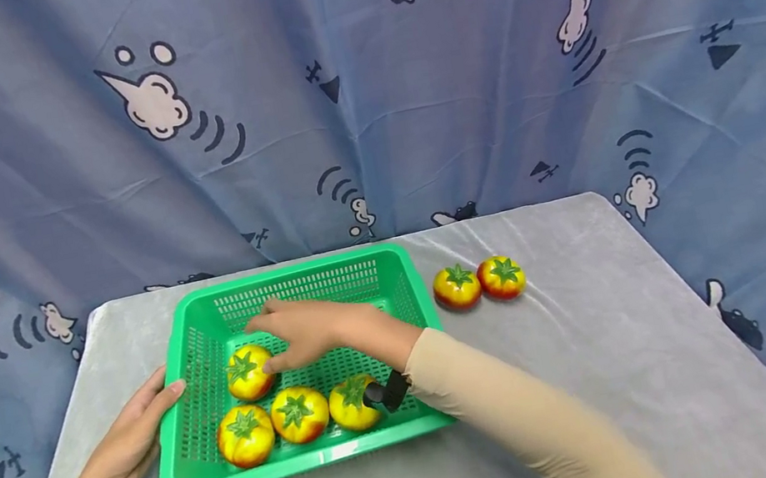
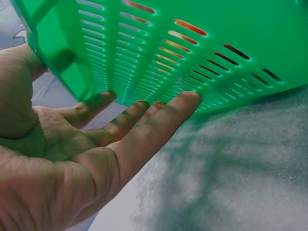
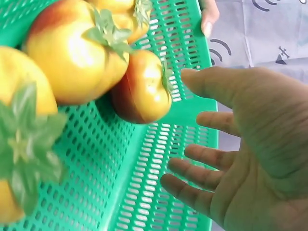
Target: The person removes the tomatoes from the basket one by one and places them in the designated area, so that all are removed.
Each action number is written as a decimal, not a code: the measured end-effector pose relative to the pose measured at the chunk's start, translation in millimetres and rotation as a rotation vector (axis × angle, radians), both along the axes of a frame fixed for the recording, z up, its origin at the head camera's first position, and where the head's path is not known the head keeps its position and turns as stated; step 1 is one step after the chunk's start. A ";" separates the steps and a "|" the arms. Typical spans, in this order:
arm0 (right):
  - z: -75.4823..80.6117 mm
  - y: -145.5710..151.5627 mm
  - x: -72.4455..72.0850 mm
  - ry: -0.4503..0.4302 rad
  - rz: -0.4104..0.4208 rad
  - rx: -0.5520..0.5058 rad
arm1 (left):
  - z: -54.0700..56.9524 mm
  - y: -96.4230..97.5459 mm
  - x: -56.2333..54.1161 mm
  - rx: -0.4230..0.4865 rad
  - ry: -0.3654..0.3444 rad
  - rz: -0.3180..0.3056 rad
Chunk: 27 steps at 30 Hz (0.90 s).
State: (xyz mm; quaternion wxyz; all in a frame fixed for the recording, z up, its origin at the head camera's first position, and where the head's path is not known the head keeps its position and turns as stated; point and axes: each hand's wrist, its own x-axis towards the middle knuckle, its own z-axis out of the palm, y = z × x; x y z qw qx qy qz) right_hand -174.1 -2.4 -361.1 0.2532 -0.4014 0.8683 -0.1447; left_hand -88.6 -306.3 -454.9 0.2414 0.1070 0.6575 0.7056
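In the head view, a green plastic basket point(image 1: 298, 460) with slotted walls sits on the table. Inside it lie several yellow-and-red tomatoes with green leafy tops; three line the near side, and one tomato point(image 1: 245, 380) lies behind them at the left. My left hand point(image 1: 134, 433) holds the basket's left side, thumb over the rim; its fingers point(image 2: 159, 125) lie along the outer wall in the left wrist view. My right hand point(image 1: 307, 332) hovers inside the basket beside the back tomato. The right wrist view shows its fingers point(image 3: 202, 175) spread, with a gap to the nearest tomato point(image 3: 142, 89).
Two more tomatoes, one on the left point(image 1: 457, 287) and one on the right point(image 1: 501, 278), lie on the table just right of the basket. A pale cloth point(image 1: 640, 365) covers the table. Behind it hangs a blue patterned curtain point(image 1: 358, 91).
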 end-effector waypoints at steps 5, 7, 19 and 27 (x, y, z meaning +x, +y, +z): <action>-7.0 -15.2 2.6 0.004 0.007 0.023 | 1.1 -2.8 1.6 -0.013 -0.014 0.009; -8.6 -22.1 3.4 0.020 0.013 0.025 | 1.8 -4.4 2.2 -0.019 -0.016 0.015; -15.4 -50.2 12.1 0.070 0.015 0.176 | 1.4 -4.5 2.6 -0.038 -0.013 0.020; -21.2 -53.6 15.7 0.127 -0.038 0.234 | 1.8 3.4 0.8 -0.052 -0.024 0.020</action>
